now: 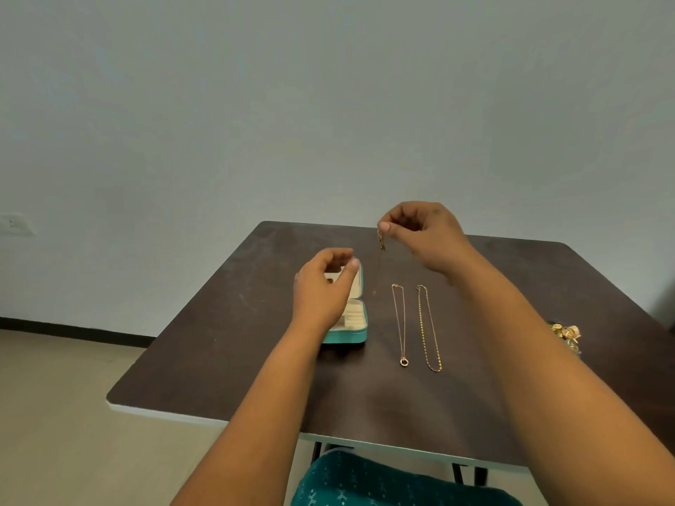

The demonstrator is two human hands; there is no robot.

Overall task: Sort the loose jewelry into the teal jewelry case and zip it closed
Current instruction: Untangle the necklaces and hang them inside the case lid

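Dangling from the right hand (pixel 420 235), a thin gold chain (pixel 380 257) is pinched near its clasp, above the tabletop (pixel 226 341). Left hand (pixel 321 286) hovers over the open teal jewelry case (pixel 350 336), fingers loosely curled, holding nothing. Two necklaces, a pendant necklace (pixel 400 323) and a beaded chain (pixel 429 326), lie straight beside the case. Chains look light, limp, tangle-prone; best lifted by the clasp end.

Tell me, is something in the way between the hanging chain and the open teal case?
Only the left hand, which hovers over the teal case, partly covering its compartments. The right hand pinches the chain, which hangs just right of the case.
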